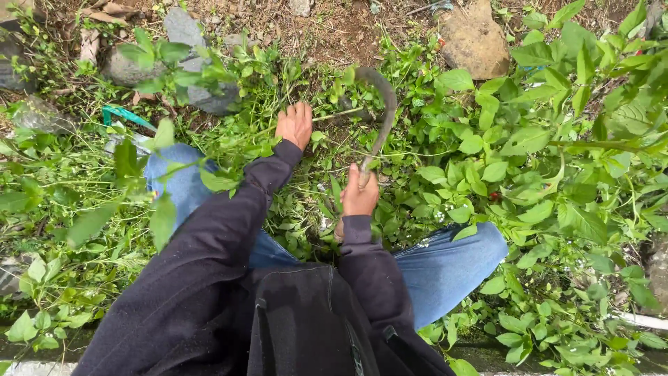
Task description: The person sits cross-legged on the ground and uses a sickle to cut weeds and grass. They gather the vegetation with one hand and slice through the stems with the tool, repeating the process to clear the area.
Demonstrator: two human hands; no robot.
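Note:
My right hand (360, 196) is closed around the handle of a sickle (381, 111); its dark curved blade arcs up and to the left over low green weeds. My left hand (295, 124) reaches forward and grips a bunch of thin green stems (332, 116) just left of the blade tip. Both arms wear dark sleeves. My knees in blue jeans (452, 264) spread to either side as I crouch over the plants.
Grey stones (182, 42) and a tan rock (474, 42) lie on bare soil at the top. Dense leafy plants (557, 139) fill the right side and the left. A green strip (124, 115) lies at the left. A pale edge (643, 320) runs along the lower right.

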